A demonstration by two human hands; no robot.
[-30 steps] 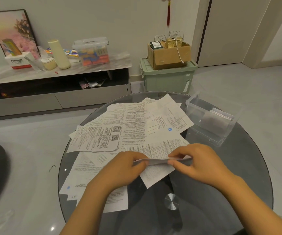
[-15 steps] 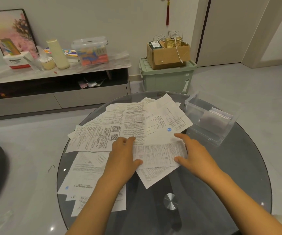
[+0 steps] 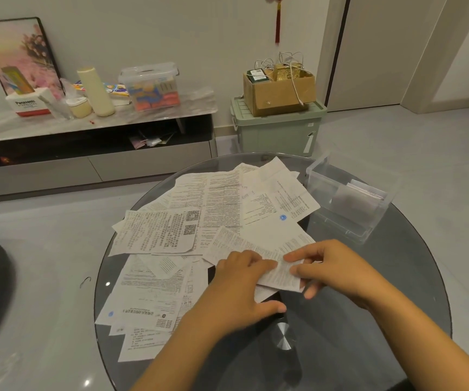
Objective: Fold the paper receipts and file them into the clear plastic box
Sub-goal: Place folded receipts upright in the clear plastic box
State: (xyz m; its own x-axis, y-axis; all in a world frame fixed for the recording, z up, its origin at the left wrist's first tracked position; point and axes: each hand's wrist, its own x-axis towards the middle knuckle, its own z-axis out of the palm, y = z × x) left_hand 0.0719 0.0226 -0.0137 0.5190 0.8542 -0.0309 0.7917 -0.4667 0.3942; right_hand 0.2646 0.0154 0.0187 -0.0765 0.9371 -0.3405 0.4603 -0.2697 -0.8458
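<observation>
— Pinching what, the hands?
— Both held one folded receipt (image 3: 281, 275): left hand (image 3: 244, 289) pressed it flat, right hand (image 3: 332, 268) pinched its edge.
— Where?
— Over the surface (image 3: 368, 320), near loose receipts (image 3: 199, 218); clear box (image 3: 346, 201) sat right.

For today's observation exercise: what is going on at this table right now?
A person is folding a receipt at the near edge of a round glass table. The left hand presses on it while the right hand pinches its edge. More unfolded receipts are spread across the table. The clear plastic box beyond the right hand already holds some folded papers.
</observation>
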